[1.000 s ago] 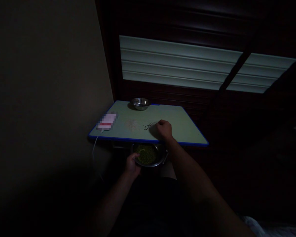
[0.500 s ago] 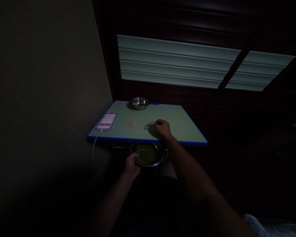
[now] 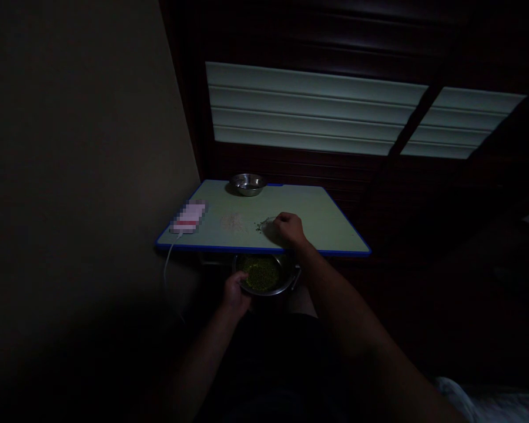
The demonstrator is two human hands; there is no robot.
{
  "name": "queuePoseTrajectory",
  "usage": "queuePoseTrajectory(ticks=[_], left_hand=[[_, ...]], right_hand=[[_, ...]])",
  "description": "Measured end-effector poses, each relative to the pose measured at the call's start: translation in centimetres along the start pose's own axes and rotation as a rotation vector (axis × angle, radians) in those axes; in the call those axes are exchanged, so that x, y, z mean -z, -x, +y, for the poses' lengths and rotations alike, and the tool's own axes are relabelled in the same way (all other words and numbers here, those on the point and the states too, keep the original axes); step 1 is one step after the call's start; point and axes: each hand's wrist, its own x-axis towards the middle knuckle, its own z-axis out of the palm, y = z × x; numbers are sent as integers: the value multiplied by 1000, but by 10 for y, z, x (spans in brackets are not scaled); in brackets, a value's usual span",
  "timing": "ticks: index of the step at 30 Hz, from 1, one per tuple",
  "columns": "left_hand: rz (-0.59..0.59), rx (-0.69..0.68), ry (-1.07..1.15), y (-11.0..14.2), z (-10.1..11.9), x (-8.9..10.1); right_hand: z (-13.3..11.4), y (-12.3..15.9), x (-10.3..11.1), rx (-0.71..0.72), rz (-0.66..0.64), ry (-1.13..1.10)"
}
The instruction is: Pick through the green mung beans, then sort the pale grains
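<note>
My left hand (image 3: 235,293) grips the near-left rim of a steel bowl (image 3: 282,284) filled with small green grains (image 3: 261,275), held just below the front edge of a pale green table with a blue rim (image 3: 326,217). On the tabletop rests my right hand (image 3: 287,228), fingers curled over something pale and small that I cannot make out, beside a few dark specks (image 3: 260,227). A faint light patch of grains (image 3: 232,221) lies to the left of that hand.
An empty steel bowl (image 3: 247,184) stands at the table's far edge. A pink-and-white device (image 3: 188,217) with a white cable (image 3: 167,264) lies at the left corner. A wall is at left, dark panelling with pale slats (image 3: 308,111) behind. The room is very dim.
My right hand has slid slightly left on the table. The left hand and the bowl stay where they were.
</note>
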Motion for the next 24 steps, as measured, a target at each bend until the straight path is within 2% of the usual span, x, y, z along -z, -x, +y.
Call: queuePoseTrajectory(ticks=[9, 13, 19, 24], left_hand=[[-20, -41, 4, -4, -1, 3], [-39, -41, -10, -5, -2, 4], [-11, -26, -4, -3, -1, 1], [4, -19, 7, -3, -2, 2]], right_hand=[[-2, 1, 0, 0, -88, -75], [-3, 1, 0, -22, -79, -126], [-4, 2, 2, -23, -84, -100], [-4, 2, 1, 3, -152, -100]])
